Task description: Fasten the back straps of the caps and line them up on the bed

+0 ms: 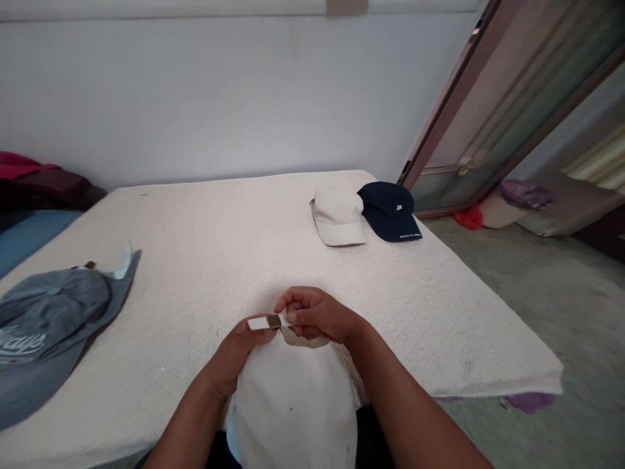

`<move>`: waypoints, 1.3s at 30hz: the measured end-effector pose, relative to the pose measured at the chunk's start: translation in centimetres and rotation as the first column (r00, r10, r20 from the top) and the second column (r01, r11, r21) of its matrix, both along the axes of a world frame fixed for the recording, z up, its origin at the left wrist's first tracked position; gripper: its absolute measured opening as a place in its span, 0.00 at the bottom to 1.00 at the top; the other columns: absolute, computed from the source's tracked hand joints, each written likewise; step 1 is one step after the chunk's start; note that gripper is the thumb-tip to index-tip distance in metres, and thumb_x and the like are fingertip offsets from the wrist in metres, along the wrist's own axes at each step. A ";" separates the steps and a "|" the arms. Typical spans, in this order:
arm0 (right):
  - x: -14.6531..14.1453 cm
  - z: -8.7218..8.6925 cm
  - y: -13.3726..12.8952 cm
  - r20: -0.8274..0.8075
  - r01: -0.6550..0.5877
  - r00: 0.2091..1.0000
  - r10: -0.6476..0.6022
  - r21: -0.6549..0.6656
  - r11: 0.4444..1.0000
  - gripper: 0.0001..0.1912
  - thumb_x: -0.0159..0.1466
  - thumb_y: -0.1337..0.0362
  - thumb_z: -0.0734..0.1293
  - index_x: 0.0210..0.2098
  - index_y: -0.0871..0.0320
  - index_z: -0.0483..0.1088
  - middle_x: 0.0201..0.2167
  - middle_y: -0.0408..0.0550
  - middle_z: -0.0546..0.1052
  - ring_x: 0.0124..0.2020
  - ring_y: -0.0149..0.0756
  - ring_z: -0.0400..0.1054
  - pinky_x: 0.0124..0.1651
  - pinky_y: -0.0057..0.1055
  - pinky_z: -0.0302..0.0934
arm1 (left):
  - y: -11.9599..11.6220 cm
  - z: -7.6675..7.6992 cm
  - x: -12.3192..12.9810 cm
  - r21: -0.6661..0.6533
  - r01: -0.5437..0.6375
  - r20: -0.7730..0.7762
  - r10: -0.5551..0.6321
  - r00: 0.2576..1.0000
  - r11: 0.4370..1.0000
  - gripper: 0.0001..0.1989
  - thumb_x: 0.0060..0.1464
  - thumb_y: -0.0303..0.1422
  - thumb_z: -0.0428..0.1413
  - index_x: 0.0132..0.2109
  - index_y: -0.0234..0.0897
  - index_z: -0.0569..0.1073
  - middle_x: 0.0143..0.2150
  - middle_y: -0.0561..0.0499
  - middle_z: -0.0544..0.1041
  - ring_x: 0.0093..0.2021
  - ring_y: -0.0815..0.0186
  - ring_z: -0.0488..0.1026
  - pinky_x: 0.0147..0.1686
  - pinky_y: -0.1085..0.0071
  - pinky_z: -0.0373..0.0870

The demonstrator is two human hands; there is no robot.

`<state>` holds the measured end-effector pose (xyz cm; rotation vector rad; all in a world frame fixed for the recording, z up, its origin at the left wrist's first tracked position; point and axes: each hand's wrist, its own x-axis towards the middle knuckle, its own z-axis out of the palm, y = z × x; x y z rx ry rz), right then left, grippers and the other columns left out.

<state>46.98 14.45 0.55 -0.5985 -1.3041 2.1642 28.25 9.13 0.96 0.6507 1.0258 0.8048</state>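
A white cap (pixel 297 397) is at the near edge of the table, its back opening and strap facing away from me. My left hand (pixel 237 352) is closed on the cap's edge beside the metal buckle (pixel 274 321), with the white strap end (pixel 258 324) sticking out over its fingers. The fingers of my right hand (pixel 317 315) pinch the strap on the other side of the buckle, above the opening. Part of the left fingers is hidden under the strap and cap.
Grey caps (pixel 58 306) lie at the left of the white-covered table (pixel 209 241). A cream cap (pixel 338 212) touches a navy cap (pixel 388 208) at the back right. Dark and blue items (pixel 39 228) are at the far left, beyond the table edge.
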 end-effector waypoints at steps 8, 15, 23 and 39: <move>-0.2 0.3 -0.2 -0.033 -0.007 0.999 0.008 0.029 1.000 0.10 0.59 0.65 0.66 0.40 0.61 0.68 0.19 0.39 0.68 0.16 0.20 0.52 0.17 0.20 0.43 | -0.1 0.8 0.4 0.054 0.015 -0.178 -0.005 0.984 0.998 0.15 0.42 0.33 0.63 0.40 0.34 0.78 0.33 0.45 0.80 0.32 0.61 0.73 0.33 0.68 0.66; -0.6 0.2 -0.3 0.037 0.009 0.999 -0.010 0.038 0.999 0.10 0.56 0.64 0.69 0.37 0.61 0.69 0.15 0.34 0.62 0.14 0.21 0.50 0.17 0.21 0.44 | -0.2 -0.1 -0.1 0.012 -0.052 -0.287 0.053 0.956 0.999 0.20 0.40 0.36 0.65 0.43 0.35 0.77 0.37 0.43 0.81 0.37 0.57 0.75 0.37 0.66 0.67; -0.7 0.5 -0.2 0.099 0.010 0.995 -0.013 0.027 1.000 0.08 0.56 0.66 0.69 0.35 0.61 0.68 0.14 0.33 0.62 0.14 0.20 0.50 0.16 0.21 0.45 | -0.6 0.0 0.3 0.016 -0.017 -0.169 0.019 0.986 1.000 0.19 0.41 0.33 0.65 0.43 0.35 0.75 0.34 0.45 0.81 0.33 0.59 0.75 0.34 0.66 0.68; -0.7 -0.2 -0.1 0.052 -0.017 0.998 0.017 -0.015 1.000 0.07 0.57 0.65 0.67 0.36 0.60 0.68 0.17 0.35 0.65 0.14 0.20 0.50 0.16 0.21 0.43 | -0.2 1.2 1.4 0.117 0.073 -0.239 -0.043 0.970 0.990 0.16 0.53 0.42 0.54 0.39 0.34 0.78 0.31 0.45 0.79 0.31 0.61 0.71 0.31 0.71 0.64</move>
